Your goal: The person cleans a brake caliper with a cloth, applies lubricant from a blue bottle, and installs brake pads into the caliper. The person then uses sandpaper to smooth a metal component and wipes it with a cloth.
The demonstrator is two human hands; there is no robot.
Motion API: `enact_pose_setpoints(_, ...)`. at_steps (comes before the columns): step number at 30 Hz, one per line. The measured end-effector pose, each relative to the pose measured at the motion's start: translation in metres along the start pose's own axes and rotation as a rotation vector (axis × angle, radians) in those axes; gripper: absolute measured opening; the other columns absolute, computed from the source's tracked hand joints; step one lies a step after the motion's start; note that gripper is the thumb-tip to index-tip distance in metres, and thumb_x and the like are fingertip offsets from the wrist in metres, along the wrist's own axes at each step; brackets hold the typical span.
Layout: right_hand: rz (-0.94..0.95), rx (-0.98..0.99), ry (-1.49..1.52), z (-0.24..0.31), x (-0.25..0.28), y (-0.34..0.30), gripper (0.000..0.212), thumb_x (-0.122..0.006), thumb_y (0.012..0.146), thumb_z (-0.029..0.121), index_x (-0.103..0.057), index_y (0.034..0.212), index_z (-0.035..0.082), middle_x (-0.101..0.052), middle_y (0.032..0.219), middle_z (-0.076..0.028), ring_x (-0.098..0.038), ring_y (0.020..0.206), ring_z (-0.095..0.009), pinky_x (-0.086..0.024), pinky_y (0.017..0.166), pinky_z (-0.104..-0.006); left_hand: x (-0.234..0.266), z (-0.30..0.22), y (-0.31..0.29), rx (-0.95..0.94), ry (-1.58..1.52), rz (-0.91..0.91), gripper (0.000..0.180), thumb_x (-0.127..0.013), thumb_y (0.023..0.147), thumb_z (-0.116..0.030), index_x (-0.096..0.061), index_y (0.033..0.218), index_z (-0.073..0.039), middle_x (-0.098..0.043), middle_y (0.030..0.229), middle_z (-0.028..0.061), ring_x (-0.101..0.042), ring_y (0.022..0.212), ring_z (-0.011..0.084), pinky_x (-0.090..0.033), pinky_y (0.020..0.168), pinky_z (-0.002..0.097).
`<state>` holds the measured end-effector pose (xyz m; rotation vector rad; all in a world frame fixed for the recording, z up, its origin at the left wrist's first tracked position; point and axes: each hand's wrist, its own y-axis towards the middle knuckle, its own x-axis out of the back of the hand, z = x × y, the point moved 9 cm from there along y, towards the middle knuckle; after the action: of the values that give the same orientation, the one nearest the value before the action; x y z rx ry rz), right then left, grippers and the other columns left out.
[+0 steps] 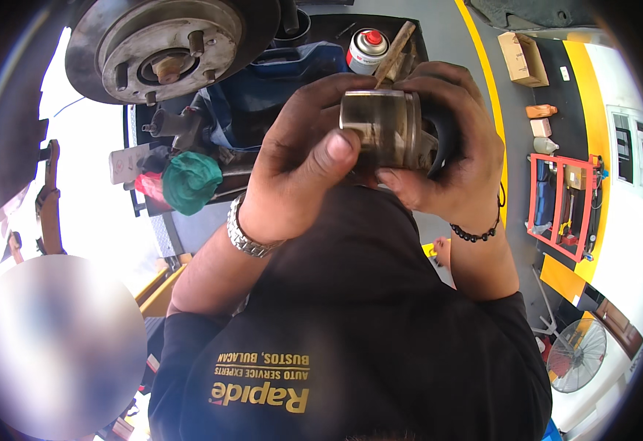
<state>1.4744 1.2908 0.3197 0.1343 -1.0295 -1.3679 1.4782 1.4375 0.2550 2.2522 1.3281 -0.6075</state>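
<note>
In front of my chest I hold a shiny, stained metal brake caliper piston (376, 125), lying sideways with its grooved end to the right. My left hand (292, 158) is closed on its smooth left part, thumb across the near side. The fingers of my right hand (472, 125) curl around the grooved end, thumb below. A black rubber dust boot (448, 138) sits inside the right hand's grip, next to the piston's right end. Whether the boot is seated on the piston I cannot tell, as my fingers cover part of it.
A brake disc (230, 37) on its hub with studs juts in at the upper left. Beyond my hands, a blue case (292, 70), a spray can (370, 48) and a green cloth (191, 182) rest on a dark work surface. A red rack (557, 239) and fan (577, 356) stand right.
</note>
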Motion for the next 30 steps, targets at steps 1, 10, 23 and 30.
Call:
enact_pose_setpoints(1, 0.023, 0.007, -0.005, 0.001, -0.001, 0.001, 0.07, -0.091, 0.065, 0.039, -0.066, 0.115, -0.003, -0.066, 0.113, -0.018, -0.066, 0.106, -0.032, -0.053, 0.089, -0.0393, 0.0, -0.002, 0.001, -0.041, 0.001, 0.016, 0.066, -0.066, 0.102, -0.031, -0.036, 0.149, 0.003, -0.061, 0.132, 0.0164, -0.063, 0.115, 0.0188, -0.058, 0.088, 0.033)
enact_pose_setpoints(10, 0.101, -0.134, 0.227, -0.008, -0.006, 0.008, 0.069, -0.089, 0.07, 0.04, -0.064, 0.116, -0.005, -0.066, 0.113, -0.017, -0.064, 0.108, -0.027, -0.048, 0.096, -0.0362, 0.0, -0.022, 0.004, -0.339, 0.351, 0.023, 0.068, -0.084, 0.088, -0.024, -0.05, 0.14, 0.003, -0.062, 0.136, 0.0165, -0.065, 0.112, 0.0226, -0.052, 0.097, 0.0352)
enact_pose_setpoints(23, 0.184, -0.664, 0.93, -0.096, -0.039, -0.048, 0.064, -0.038, 0.106, 0.045, -0.047, 0.143, -0.006, -0.054, 0.139, -0.016, -0.055, 0.129, -0.026, -0.043, 0.111, -0.0406, -0.022, -0.005, 0.004, -0.453, 0.953, 0.032, 0.046, -0.072, 0.086, -0.023, -0.062, 0.127, -0.004, -0.067, 0.108, 0.0202, -0.067, 0.091, 0.0429, -0.055, 0.078, 0.0483)
enact_pose_setpoints(30, 0.261, -0.963, 1.113, -0.129, -0.059, -0.091, 0.055, -0.044, 0.108, 0.043, -0.049, 0.141, 0.0, -0.055, 0.137, -0.013, -0.055, 0.129, -0.025, -0.043, 0.109, -0.0421, -0.022, 0.011, 0.0, -0.406, 1.181, -0.091, 0.043, -0.065, 0.089, -0.03, -0.061, 0.123, -0.005, -0.067, 0.101, 0.019, -0.067, 0.088, 0.0417, -0.055, 0.075, 0.0505)
